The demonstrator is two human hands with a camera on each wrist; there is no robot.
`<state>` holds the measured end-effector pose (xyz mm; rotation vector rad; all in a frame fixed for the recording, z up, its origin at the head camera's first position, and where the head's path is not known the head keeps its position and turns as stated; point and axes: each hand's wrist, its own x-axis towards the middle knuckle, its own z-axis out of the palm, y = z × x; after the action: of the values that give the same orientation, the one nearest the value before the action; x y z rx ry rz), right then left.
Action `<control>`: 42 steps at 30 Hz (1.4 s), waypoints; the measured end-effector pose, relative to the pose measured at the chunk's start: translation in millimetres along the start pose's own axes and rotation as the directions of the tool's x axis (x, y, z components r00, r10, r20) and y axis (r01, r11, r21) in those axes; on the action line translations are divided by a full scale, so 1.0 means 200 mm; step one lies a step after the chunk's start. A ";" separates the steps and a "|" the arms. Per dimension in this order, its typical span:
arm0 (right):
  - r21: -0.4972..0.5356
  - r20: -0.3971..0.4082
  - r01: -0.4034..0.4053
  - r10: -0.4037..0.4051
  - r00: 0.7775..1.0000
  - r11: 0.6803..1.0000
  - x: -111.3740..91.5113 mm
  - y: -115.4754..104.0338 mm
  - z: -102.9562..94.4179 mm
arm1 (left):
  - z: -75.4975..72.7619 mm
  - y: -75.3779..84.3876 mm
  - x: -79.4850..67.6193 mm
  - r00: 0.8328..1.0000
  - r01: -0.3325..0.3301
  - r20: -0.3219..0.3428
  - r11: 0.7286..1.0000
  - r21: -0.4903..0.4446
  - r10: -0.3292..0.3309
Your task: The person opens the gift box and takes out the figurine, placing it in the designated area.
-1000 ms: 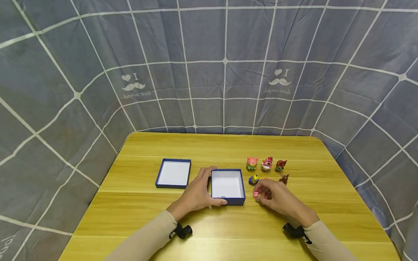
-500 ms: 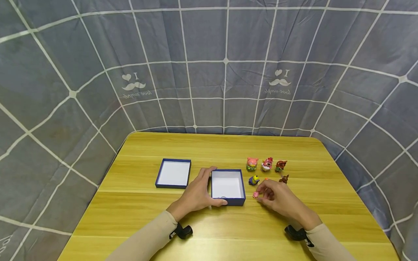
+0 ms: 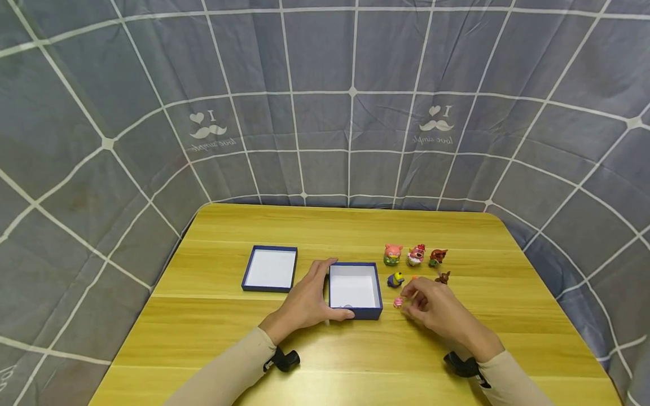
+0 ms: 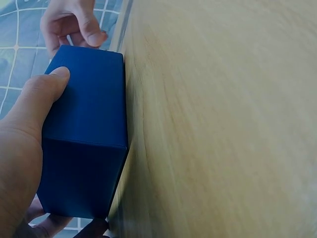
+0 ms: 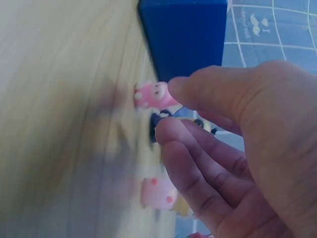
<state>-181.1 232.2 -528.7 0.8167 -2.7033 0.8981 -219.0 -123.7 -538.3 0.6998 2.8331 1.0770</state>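
Note:
My left hand (image 3: pixel 306 299) grips the dark blue open-topped box (image 3: pixel 380 293), thumb on its near wall and fingers round the far left corner. The white inside shows a small clear round spot near the front wall. Just right of the box stands a small pink pig figurine (image 3: pixel 398 303). My right hand (image 3: pixel 431 307) is beside it, its thumb and forefinger parted. In the right wrist view the thumb overlaps the pig figurine (image 5: pixel 153 95), with a gap between thumb and fingertips. Behind that hand, a yellow-and-blue figurine (image 3: pixel 394 279) lies near the box.
A shallow blue lid (image 3: pixel 269 270) lies white side up, left of the box. Further back right stand a pink figurine in green (image 3: pixel 392 255), a pink figurine with a red top (image 3: pixel 415 255) and a reddish-brown one (image 3: pixel 437 257). A brown figurine (image 3: pixel 443 277) is partly behind the right hand.
The right thumb and forefinger have let go of the pink pig figurine and drawn slightly to the right. The pig figurine stays standing beside the box; the left hand keeps its grip.

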 end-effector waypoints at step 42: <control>-0.123 0.399 0.312 -0.241 0.885 0.942 0.43 -0.34 0.03 | 0.00 0.00 -0.01 0.999 -0.029 -0.017 0.999 -0.019 0.028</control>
<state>-214.5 145.2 -470.4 1.4177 -2.8142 0.4537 -217.5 -123.9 -538.2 0.7352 2.8309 1.1184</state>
